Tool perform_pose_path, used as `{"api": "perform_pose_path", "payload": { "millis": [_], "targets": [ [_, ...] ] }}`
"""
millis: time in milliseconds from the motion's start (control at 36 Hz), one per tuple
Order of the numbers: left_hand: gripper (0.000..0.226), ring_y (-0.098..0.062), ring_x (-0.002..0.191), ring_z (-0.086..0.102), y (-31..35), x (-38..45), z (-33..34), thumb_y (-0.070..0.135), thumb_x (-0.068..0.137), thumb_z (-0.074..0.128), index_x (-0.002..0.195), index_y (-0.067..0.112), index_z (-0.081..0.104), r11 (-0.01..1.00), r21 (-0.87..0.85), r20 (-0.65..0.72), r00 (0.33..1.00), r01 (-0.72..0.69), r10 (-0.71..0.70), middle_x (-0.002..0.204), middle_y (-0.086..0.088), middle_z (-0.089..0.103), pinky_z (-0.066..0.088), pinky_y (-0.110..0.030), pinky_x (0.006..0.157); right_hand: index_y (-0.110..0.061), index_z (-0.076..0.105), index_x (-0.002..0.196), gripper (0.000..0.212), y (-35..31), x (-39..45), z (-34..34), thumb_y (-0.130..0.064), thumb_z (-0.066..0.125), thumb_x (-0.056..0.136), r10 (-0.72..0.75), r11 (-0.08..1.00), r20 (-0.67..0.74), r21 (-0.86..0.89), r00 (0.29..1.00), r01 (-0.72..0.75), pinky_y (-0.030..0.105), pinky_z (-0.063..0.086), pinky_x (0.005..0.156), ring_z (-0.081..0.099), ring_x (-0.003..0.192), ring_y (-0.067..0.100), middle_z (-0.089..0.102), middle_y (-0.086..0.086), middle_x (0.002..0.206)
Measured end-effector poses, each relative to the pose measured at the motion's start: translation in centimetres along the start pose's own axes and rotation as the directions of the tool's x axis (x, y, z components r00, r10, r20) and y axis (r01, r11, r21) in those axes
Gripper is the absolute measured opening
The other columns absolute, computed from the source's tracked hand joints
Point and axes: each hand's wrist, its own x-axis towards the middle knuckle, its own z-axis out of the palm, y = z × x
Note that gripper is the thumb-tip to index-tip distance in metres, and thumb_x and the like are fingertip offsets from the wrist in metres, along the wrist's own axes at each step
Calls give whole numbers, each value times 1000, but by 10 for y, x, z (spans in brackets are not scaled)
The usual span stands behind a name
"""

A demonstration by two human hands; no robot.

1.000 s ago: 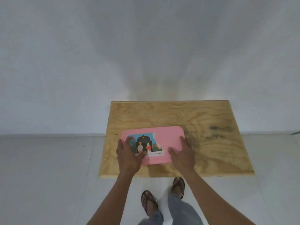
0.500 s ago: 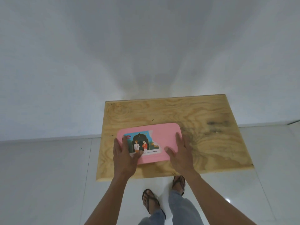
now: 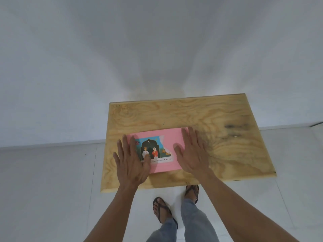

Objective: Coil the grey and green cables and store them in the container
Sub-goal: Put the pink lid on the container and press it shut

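A pink container with its lid on and a picture label on top sits near the front of the wooden table. My left hand lies over its left end with fingers straight and spread. Over its right end is my right hand, fingers also straight. Whether the palms touch the lid or hover just above it cannot be told. No grey or green cable shows anywhere in the head view.
The plywood table stands against a white wall on a pale tiled floor. My sandalled feet stand just before the table's front edge.
Both hands have straightened and spread their fingers over the lid, where earlier they clasped the container's ends. The container has stayed where it was on the table.
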Motion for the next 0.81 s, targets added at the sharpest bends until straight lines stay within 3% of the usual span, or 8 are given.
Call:
{"api": "perform_pose_path", "payload": {
  "millis": [111, 306, 417, 472, 556, 667, 806],
  "targets": [
    [81, -23, 154, -16, -3, 4, 8, 66, 97, 20, 160, 22, -8, 998, 62, 23, 999, -24, 22, 168, -1, -14, 4, -55, 124, -28, 2, 159, 68, 3, 2, 12, -55, 26, 101, -20, 999, -16, -42, 1000, 20, 48, 9, 123, -4, 155, 25, -6, -3, 168],
    [82, -24, 155, -9, -3, 4, 10, 65, 97, 19, 160, 19, -3, 993, 105, -21, 999, -46, 49, 169, -4, -7, 12, -55, 124, -21, 22, 158, 68, 1, 1, 25, -52, 35, 98, -30, 998, -167, -68, 985, 18, 45, 27, 118, 14, 153, 29, 18, 5, 166],
    [82, -26, 156, -2, -5, 5, 13, 62, 97, 26, 161, 15, 6, 994, 84, -78, 994, -70, 77, 169, -7, 3, 20, -51, 123, -15, 31, 155, 67, 5, 4, 29, -50, 38, 97, -66, 996, -237, -68, 969, 52, 29, 3, 121, 19, 152, 33, 26, 10, 164],
    [82, -27, 156, 3, -7, 5, 15, 60, 96, 32, 160, 11, 16, 994, 61, -119, 988, -89, 96, 168, -9, 11, 23, -48, 123, -14, 33, 154, 67, 6, 3, 31, -48, 41, 97, -68, 997, -261, -44, 963, 59, 26, -2, 120, 20, 152, 34, 27, 11, 163],
    [82, -26, 156, 9, -7, 5, 15, 60, 94, 39, 157, 8, 25, 997, 0, -158, 984, -81, 80, 167, -9, 19, 30, -46, 121, -15, 35, 154, 67, 6, 2, 31, -48, 43, 97, -68, 998, -284, -25, 956, 64, 28, 6, 121, 20, 152, 33, 29, 9, 162],
    [77, -30, 151, 25, -8, 4, 14, 60, 91, 44, 148, 8, 39, 996, 19, -190, 978, -86, 88, 159, -14, 34, 32, -46, 117, -16, 40, 150, 65, 5, -1, 30, -50, 48, 96, -37, 999, -281, 1, 959, 39, 41, 33, 115, 25, 150, 31, 31, 9, 161],
    [80, -29, 148, 28, -10, 2, 8, 66, 92, 38, 150, 11, 35, 992, 75, -132, 985, -104, 114, 156, -12, 37, 27, -51, 118, -18, 44, 146, 61, 5, -7, 26, -51, 46, 95, -41, 999, -286, -24, 958, 35, 47, 31, 115, 31, 148, 31, 34, 10, 160]
  ]
}}
